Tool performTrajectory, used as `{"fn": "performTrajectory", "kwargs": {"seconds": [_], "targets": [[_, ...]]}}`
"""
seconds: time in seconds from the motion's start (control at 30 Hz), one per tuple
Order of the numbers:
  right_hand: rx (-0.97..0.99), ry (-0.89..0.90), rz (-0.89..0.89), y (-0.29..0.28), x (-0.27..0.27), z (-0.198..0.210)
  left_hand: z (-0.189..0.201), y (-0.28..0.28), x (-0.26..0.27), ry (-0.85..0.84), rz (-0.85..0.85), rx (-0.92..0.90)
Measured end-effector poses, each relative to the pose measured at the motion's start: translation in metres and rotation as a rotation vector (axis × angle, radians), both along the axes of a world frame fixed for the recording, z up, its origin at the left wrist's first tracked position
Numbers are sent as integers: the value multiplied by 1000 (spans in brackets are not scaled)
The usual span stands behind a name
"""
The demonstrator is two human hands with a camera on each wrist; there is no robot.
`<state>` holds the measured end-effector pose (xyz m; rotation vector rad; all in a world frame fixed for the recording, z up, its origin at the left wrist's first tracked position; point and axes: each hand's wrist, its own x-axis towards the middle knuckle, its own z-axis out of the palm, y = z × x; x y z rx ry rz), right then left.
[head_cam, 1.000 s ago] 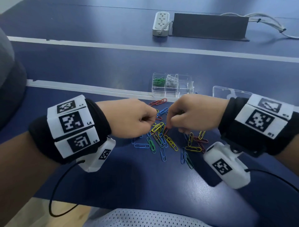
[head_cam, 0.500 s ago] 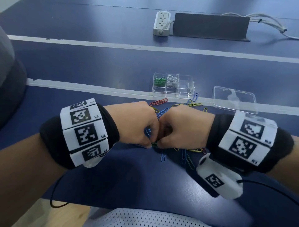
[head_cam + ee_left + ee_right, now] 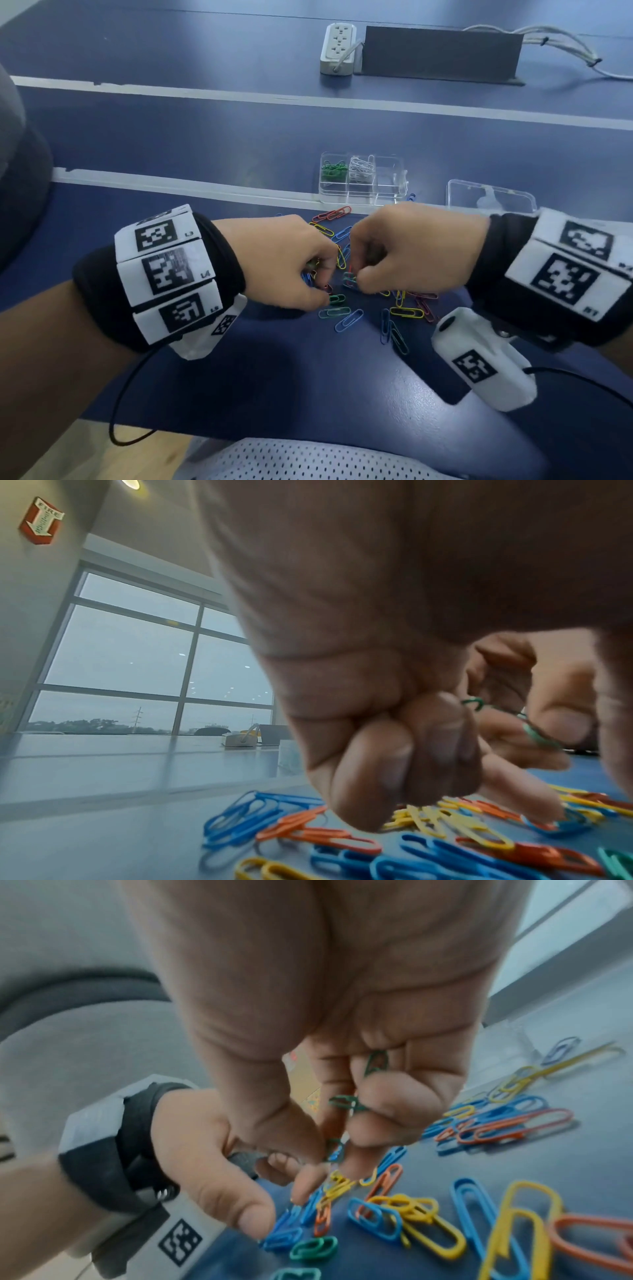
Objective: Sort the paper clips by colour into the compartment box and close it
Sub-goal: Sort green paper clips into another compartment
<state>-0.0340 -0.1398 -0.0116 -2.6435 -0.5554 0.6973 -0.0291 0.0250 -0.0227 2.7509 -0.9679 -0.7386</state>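
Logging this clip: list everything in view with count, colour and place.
compartment box: one, clear, open, beyond the hands
green clips: a bunch, far-left compartment
white clips: a bunch, next compartment
lid: one, clear, right of the box
loose clips: many; blue, yellow, orange-red, green; on the table under the hands
table: blue
power strip: one, white, far edge
dark panel: one, beside the strip
left hand: fingers curled, contents hidden
right hand: pinches green clips
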Motion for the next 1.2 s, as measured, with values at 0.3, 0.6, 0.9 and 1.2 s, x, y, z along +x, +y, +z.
{"fn": "performTrajectory", "kwargs": {"seconds": [0.3,0.6,0.9,1.2], "targets": [[141,348,-124,-29,-13,-8,-4,-22,-2,-90,-50,113],[-222,-14,41,-34,-50,-10,0,-26,-4,-104,-39,171],[-270,-55,102,-30,-54,-11,4,-17,7,-44,29,38],[-289,-102,171,-28,-51,-9,10,13,36,263,299,-287]]}}
